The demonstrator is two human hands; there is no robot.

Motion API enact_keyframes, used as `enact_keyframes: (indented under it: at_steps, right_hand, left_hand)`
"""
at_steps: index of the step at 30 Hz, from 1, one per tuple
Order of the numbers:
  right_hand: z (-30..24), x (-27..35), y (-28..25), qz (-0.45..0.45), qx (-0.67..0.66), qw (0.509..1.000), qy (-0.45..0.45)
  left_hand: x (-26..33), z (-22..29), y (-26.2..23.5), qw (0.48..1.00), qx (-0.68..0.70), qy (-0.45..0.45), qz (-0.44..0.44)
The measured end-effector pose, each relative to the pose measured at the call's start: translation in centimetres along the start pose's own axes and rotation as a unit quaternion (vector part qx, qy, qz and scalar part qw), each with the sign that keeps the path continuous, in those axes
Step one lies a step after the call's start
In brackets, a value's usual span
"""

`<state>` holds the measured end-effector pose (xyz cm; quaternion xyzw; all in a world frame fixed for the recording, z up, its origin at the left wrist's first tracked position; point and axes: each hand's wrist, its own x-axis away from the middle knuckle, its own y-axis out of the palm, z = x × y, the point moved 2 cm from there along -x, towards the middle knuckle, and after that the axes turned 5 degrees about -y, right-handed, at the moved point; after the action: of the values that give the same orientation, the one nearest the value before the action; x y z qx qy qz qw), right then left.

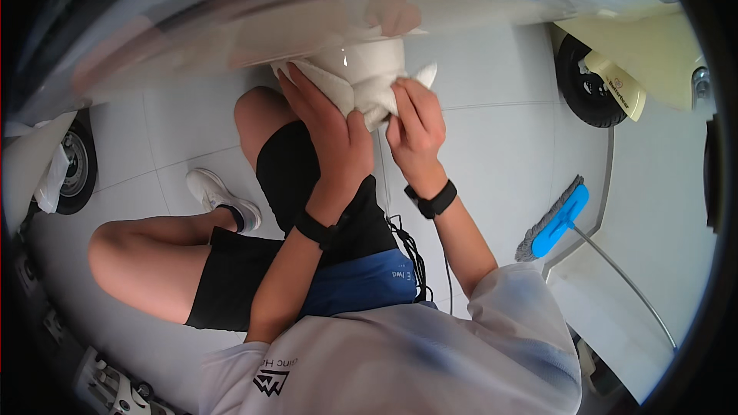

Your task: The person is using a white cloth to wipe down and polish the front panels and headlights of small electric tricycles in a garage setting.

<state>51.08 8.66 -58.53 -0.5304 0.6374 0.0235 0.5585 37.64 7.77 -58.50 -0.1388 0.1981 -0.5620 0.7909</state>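
Observation:
An off-white cloth (375, 100) is bunched up against the lower front of a white rounded part (373, 58), below a large glossy curved panel (254, 23). My left hand (330, 127) holds the cloth's left side, its fingers reaching up along the fabric and the thumb near the lower fold. With bent fingers, my right hand (417, 123) pinches the right side, where a corner of the cloth sticks out. Part of the fingertips is hidden by folds. The shiny panel mirrors a blurred hand.
To the right, a blue mop head (560, 223) with grey fringe leans by a pale panel, its metal handle running down right. A black wheel (592, 81) with a cream cover stands at upper right, another wheel (74, 167) at far left. Dark cables (411, 250) hang beside my waist.

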Motion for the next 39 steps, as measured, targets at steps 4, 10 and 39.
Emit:
enact_keyframes:
  at_steps: [4,10,39]
  right_hand:
    - [0.5,0.4,0.0,0.010,0.010,1.000,0.008]
    - [-0.1,-0.2,0.4,0.010,0.002,1.000,0.004]
    - [-0.2,-4.0,1.5,0.064,-0.046,0.996,0.048]
  left_hand:
    - [0.0,-0.1,0.3,1.000,-0.009,0.005,0.004]
    - [-0.3,-0.2,0.1,1.000,-0.008,0.021,0.018]
    - [-1.4,1.2,0.2,0.990,-0.129,0.055,0.023]
